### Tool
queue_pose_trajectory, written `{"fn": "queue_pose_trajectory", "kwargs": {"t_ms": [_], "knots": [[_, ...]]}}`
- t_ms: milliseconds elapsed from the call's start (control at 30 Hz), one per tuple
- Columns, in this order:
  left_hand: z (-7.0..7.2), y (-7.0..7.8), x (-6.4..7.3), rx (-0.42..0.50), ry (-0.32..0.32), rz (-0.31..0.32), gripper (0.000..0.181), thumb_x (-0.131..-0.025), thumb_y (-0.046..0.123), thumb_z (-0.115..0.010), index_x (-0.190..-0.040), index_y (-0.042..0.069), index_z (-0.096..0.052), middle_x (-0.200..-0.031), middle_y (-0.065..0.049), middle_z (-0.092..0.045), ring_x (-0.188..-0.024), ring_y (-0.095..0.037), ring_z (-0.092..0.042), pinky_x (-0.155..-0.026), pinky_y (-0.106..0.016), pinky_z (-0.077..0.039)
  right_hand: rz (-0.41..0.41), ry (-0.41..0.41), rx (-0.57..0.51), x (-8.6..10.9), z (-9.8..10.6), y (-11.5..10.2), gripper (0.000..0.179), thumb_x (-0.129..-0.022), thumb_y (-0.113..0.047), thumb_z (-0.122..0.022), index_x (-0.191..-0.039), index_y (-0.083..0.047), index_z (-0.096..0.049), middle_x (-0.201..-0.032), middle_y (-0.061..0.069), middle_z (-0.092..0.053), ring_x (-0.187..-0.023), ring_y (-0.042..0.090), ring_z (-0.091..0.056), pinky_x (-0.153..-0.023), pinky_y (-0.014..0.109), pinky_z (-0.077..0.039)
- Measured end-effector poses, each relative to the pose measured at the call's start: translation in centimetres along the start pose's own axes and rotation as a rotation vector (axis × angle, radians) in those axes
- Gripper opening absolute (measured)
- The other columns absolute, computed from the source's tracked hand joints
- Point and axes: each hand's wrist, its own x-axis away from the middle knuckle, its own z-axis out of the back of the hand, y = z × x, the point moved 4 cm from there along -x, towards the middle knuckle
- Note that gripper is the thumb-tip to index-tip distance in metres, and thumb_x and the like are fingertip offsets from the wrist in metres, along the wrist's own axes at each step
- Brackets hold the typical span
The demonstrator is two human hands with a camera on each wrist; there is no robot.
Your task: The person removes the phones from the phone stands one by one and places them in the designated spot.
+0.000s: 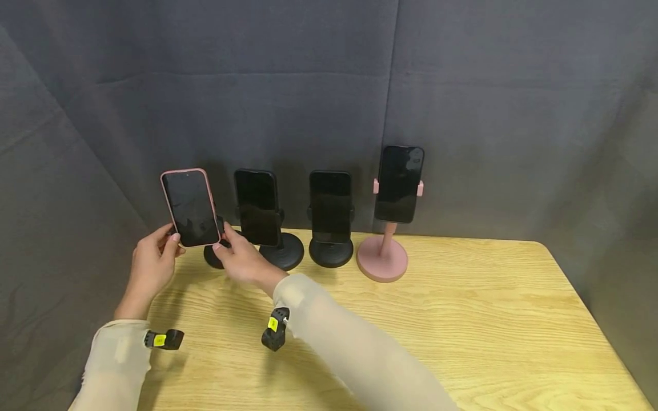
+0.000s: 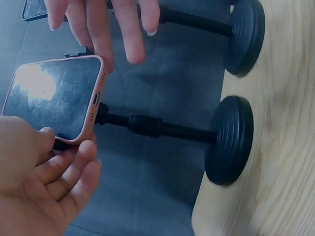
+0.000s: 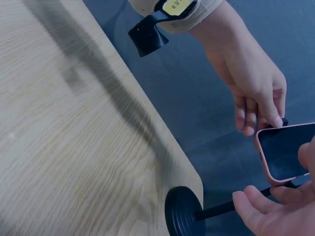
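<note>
A smartphone in a pink case (image 1: 191,208) stands nearly upright at the left of the row, its dark screen towards me. My left hand (image 1: 153,260) pinches its lower left side, thumb at the front edge and fingers curled beneath. On the opposite side my right hand (image 1: 241,258) grips the lower right corner with its thumb in front. Behind the smartphone is a black phone stand (image 2: 189,132) with a thin pole and a round base; small black clamp ends (image 2: 76,52) show at the case's sides. How firmly the clamp holds is hidden.
Two black stands hold dark phones, one beside my right hand (image 1: 257,205) and one further right (image 1: 330,205). A pink stand (image 1: 382,260) holds another phone (image 1: 400,182) higher up. All stand along the back edge of the wooden table (image 1: 462,308), before a grey curtain (image 1: 488,114).
</note>
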Motion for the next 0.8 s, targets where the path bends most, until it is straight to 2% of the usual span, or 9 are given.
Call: {"fn": "queue_pose_trajectory", "kwargs": {"t_ms": [100,200,300,367,433,533,633,800], "knots": [[-0.1,-0.1,0.1,0.070,0.030,0.006,0.044,-0.109,0.015,-0.045,-0.144,-0.011,-0.047,-0.106,-0.034,-0.069,-0.071,0.024,-0.048,-0.067,0.002,-0.043,-0.001,0.017,-0.031,0.1,0.0,0.0,0.059,-0.110,-0.026,-0.042,-0.163,-0.020,-0.016,-0.162,0.004,-0.041,-0.145,0.016,-0.044,-0.120,0.034,-0.041],[0.0,-0.1,0.3,0.134,0.070,0.019,0.041,-0.107,0.011,-0.048,-0.142,-0.010,-0.050,-0.106,-0.035,-0.068,-0.070,0.024,-0.050,-0.069,0.005,-0.044,0.013,0.044,-0.072,0.1,-0.1,0.1,0.057,-0.110,-0.023,-0.042,-0.162,-0.016,-0.019,-0.161,0.007,-0.041,-0.143,0.018,-0.047,-0.116,0.031,-0.044],[0.4,-0.1,0.4,0.164,0.111,0.030,0.038,-0.106,0.011,-0.051,-0.139,-0.008,-0.055,-0.105,-0.033,-0.069,-0.069,0.023,-0.053,-0.069,0.003,-0.046,0.049,0.095,-0.105,0.1,-0.1,0.0,0.051,-0.110,-0.016,-0.042,-0.159,-0.009,-0.029,-0.152,0.011,-0.053,-0.134,0.020,-0.058,-0.107,0.026,-0.052],[0.7,-0.1,0.5,0.169,0.126,0.034,0.037,-0.105,0.011,-0.053,-0.138,-0.007,-0.057,-0.100,-0.021,-0.073,-0.070,0.022,-0.054,-0.070,0.003,-0.046,0.062,0.130,-0.120,0.2,-0.1,-0.1,0.048,-0.109,-0.013,-0.043,-0.156,-0.007,-0.036,-0.144,0.013,-0.060,-0.124,0.020,-0.065,-0.099,0.023,-0.056],[1.1,-0.2,0.7,0.182,0.123,0.028,0.036,-0.104,0.010,-0.055,-0.136,-0.006,-0.059,-0.092,0.000,-0.073,-0.070,0.022,-0.056,-0.072,0.002,-0.046,0.068,0.165,-0.126,0.2,0.0,-0.1,0.045,-0.109,-0.011,-0.045,-0.153,-0.006,-0.042,-0.137,0.013,-0.065,-0.115,0.021,-0.070,-0.092,0.021,-0.059],[1.5,-0.3,1.0,0.207,0.102,0.021,0.036,-0.104,0.010,-0.056,-0.136,-0.006,-0.059,-0.087,0.030,-0.061,-0.071,0.020,-0.059,-0.074,0.002,-0.047,0.073,0.207,-0.164,0.3,0.0,-0.2,0.041,-0.107,-0.011,-0.049,-0.148,-0.004,-0.049,-0.129,0.015,-0.070,-0.111,0.025,-0.072,-0.089,0.020,-0.060],[1.9,-0.4,1.4,0.235,0.084,0.024,0.036,-0.104,0.011,-0.055,-0.137,-0.004,-0.058,-0.085,0.041,-0.055,-0.072,0.018,-0.061,-0.077,0.002,-0.047,0.078,0.249,-0.208,0.5,0.1,-0.3,0.036,-0.105,-0.010,-0.054,-0.140,-0.001,-0.057,-0.118,0.017,-0.075,-0.106,0.027,-0.074,-0.087,0.021,-0.061],[2.5,-0.2,2.0,0.258,0.066,0.032,0.037,-0.104,0.012,-0.056,-0.138,-0.005,-0.057,-0.086,0.041,-0.057,-0.072,0.016,-0.062,-0.077,0.001,-0.046,0.082,0.291,-0.239,0.8,0.1,-0.5,0.028,-0.101,-0.012,-0.062,-0.127,-0.002,-0.065,-0.105,0.014,-0.078,-0.098,0.024,-0.077,-0.089,0.024,-0.061]]}}
